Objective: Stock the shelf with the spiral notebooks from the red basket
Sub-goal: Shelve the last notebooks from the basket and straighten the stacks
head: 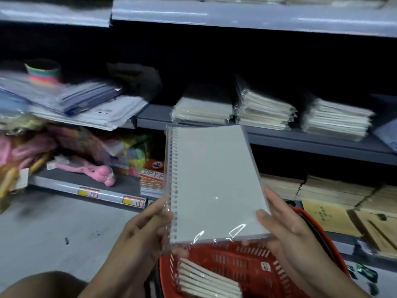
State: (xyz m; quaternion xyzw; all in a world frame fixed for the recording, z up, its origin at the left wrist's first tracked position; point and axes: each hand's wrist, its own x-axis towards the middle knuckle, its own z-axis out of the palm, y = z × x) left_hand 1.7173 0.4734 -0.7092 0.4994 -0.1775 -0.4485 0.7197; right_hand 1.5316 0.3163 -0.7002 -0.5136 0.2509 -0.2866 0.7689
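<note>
Blurred shelves (300,138) hold wrapped notebook stacks (264,110); left-side goods are smeared beyond telling. Above the red basket (247,261), left hand (146,231) and right hand (287,231) each grasp a plastic-wrapped spiral notebook (212,181) by its lower edges.

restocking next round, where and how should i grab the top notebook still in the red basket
Judging by its pose, take the top notebook of the pile in the red basket from above, pinching its long loose-page edge opposite the spiral. The pile lies flat with the coils toward the left wall, so that right edge looks freest, and the wrap looks slippery.
</note>
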